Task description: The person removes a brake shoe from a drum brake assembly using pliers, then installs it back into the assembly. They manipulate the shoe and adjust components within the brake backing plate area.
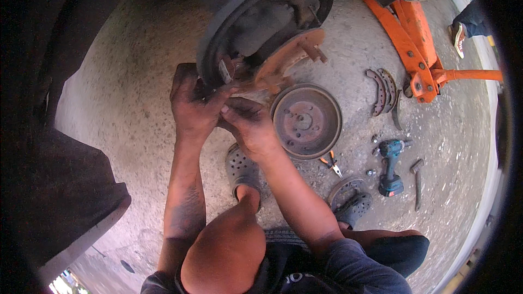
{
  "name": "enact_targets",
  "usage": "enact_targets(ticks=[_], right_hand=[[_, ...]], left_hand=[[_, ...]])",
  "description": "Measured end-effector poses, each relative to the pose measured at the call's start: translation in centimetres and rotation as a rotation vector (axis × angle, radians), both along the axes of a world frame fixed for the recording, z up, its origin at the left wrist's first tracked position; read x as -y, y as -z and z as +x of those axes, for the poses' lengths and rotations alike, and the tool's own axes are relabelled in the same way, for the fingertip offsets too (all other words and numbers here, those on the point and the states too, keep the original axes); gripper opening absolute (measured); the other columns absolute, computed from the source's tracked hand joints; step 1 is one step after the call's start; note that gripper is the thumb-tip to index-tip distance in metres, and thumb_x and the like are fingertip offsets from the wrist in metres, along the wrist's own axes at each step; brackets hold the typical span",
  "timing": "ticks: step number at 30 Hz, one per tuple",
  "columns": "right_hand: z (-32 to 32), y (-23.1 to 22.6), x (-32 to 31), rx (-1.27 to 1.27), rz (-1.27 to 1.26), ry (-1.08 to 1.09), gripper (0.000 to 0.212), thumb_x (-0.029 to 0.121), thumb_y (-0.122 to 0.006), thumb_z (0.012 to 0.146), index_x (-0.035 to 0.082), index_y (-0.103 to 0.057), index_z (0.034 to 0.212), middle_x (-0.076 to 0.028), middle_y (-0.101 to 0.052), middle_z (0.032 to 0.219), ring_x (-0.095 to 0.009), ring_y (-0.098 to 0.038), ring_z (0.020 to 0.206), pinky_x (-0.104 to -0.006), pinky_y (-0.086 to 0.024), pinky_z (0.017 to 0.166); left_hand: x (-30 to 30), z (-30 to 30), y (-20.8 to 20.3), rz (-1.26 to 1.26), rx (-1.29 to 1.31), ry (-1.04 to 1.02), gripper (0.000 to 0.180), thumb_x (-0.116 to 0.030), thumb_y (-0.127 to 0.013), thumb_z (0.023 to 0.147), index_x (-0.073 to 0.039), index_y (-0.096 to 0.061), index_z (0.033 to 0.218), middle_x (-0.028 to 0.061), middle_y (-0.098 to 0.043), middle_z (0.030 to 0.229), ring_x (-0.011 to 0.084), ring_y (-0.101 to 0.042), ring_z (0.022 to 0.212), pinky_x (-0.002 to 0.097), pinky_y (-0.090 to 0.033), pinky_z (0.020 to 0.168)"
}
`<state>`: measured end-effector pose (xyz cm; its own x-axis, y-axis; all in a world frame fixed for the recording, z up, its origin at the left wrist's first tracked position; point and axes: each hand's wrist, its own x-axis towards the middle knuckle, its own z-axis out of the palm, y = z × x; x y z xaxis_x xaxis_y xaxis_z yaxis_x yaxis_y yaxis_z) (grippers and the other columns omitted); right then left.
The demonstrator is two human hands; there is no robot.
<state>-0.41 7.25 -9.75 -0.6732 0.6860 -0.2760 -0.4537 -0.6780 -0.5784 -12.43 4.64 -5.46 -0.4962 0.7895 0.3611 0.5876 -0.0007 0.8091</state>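
A round, dark brake backing plate (205, 54) stands tilted at the top centre. A rusty wheel hub flange (294, 54) with studs sticks out of its face. My left hand (193, 106) is at the plate's lower left rim, fingers curled up beside it and thumb reaching right. Close against it, my right hand (251, 125) is closed in a pinch just below the plate. Whatever sits between the fingertips is hidden. A rusty brake drum (306, 121) lies on the ground right of my right hand.
Curved brake shoes (389, 90) lie near an orange floor jack (419, 54). Pliers (332, 164), a cordless impact wrench (390, 169), a hammer (418, 184) and loose nuts (371, 172) rest on the concrete. Another curved shoe (340, 190) is by my right foot. Another person's foot (459, 40) shows far right.
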Motion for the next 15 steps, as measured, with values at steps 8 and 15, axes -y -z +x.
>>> enact_targets(ticks=[8,15], right_hand=[[-0.2,0.0,-0.4,-0.002,0.069,0.059,0.020,0.007,-0.066,0.088,-0.006,-0.065,0.104,-0.010,-0.069,0.096,-0.018,-0.065,0.085,-0.0318,-0.054,0.080],[-0.1,0.2,-0.8,0.115,0.131,0.020,0.021,0.009,-0.066,0.087,-0.005,-0.065,0.103,-0.011,-0.069,0.094,-0.016,-0.065,0.084,-0.0305,-0.053,0.078]], left_hand=[[0.3,2.3,-0.1,0.168,0.303,-0.146,0.042,-0.002,-0.081,0.070,-0.002,-0.056,0.103,0.0070,-0.063,0.096,0.0159,-0.064,0.083,0.0288,-0.055,0.073],[0.9,2.9,0.6,0.070,0.044,-0.278,0.027,-0.001,-0.081,0.071,-0.002,-0.059,0.086,0.0057,-0.065,0.084,0.0126,-0.064,0.077,0.0253,-0.052,0.067]])
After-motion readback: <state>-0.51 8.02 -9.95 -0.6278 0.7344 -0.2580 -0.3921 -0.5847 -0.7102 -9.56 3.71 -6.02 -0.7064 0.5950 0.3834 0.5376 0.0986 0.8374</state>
